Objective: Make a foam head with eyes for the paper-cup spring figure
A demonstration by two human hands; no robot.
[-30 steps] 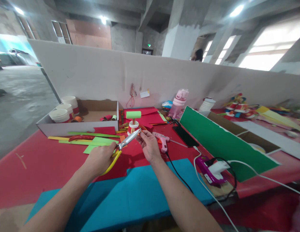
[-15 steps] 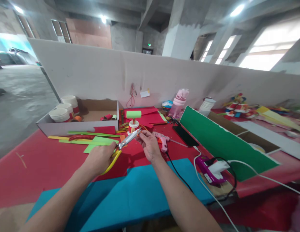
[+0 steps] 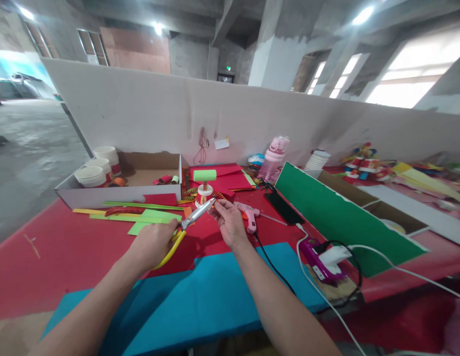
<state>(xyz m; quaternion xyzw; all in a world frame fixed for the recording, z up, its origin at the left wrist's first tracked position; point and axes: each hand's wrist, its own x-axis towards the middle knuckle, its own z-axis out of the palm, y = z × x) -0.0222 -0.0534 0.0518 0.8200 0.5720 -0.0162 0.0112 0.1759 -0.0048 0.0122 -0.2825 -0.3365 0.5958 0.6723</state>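
Observation:
My left hand is closed round the yellow handles of a pair of scissors. Their silver blades point up and to the right, with the tips close to the fingers of my right hand. Those fingers pinch a small orange piece of paper, mostly hidden by them. Just behind the blades stands an upturned paper cup, with a coiled paper spring on top and a light green paper roll lying across it.
A pink glue gun lies right of my right hand. Green paper strips lie at left, before a box with cups. A phone, a green-sided box and a purple power strip with cables stand at right.

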